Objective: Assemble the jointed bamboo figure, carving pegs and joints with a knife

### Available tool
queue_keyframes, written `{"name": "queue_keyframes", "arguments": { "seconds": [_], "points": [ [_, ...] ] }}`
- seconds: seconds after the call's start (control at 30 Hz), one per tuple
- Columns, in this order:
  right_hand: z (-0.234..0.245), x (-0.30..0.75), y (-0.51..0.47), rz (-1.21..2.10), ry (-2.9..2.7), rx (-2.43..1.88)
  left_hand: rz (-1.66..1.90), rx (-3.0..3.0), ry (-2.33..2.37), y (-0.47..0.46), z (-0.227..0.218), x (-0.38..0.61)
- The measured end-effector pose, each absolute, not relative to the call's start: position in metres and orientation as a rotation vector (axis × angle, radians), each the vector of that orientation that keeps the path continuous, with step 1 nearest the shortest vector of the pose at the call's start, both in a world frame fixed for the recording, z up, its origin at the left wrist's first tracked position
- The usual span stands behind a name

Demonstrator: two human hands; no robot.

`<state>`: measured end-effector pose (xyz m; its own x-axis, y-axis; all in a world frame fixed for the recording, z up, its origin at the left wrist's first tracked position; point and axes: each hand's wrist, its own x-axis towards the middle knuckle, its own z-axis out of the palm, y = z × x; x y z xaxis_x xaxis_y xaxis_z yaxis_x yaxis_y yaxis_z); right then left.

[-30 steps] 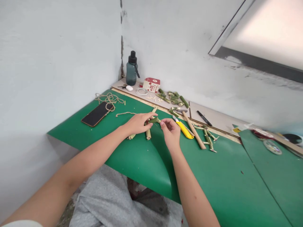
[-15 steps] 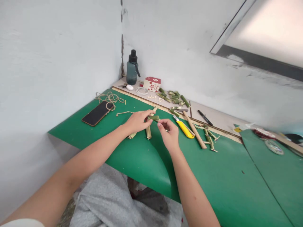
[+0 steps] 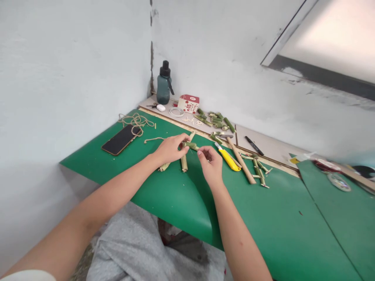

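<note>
My left hand (image 3: pixel 170 149) rests on the green mat (image 3: pixel 164 187) with its fingers closed round a short green bamboo piece (image 3: pixel 190 145). Below that piece a pale bamboo stick (image 3: pixel 184 163) lies upright on the mat, and another bit (image 3: pixel 163 168) pokes out under my left wrist. My right hand (image 3: pixel 211 164) sits just right of the green piece, thumb and forefinger pinched at its end on something too small to make out.
A yellow utility knife (image 3: pixel 227 158) and a wooden-handled hammer (image 3: pixel 240 160) lie right of my hands, beside a small bamboo figure (image 3: pixel 259 171). Further back are loose bamboo offcuts (image 3: pixel 215 121), a red-white box (image 3: pixel 188 104), a dark bottle (image 3: pixel 163 84), twine (image 3: pixel 135 120) and a phone (image 3: pixel 120 139).
Both hands stay at the green bamboo piece; the right hand's fingers have shifted slightly at its end. The view has drifted a little.
</note>
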<state>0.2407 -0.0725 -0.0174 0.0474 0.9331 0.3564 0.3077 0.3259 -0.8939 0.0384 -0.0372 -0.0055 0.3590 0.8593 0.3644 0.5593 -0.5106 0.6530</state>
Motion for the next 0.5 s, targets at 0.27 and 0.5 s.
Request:
{"name": "queue_keyframes", "arguments": {
  "seconds": [0.27, 0.5],
  "points": [
    [-0.023, 0.263, -0.057, 0.468, -1.462, -1.362, 0.912, 2.215, 1.216, -0.038, -0.002, 0.039],
    [-0.037, 0.323, -0.032, 0.119, -1.44, -1.708, 0.821, 2.221, 1.153, -0.039, -0.002, 0.039]
  ]
}}
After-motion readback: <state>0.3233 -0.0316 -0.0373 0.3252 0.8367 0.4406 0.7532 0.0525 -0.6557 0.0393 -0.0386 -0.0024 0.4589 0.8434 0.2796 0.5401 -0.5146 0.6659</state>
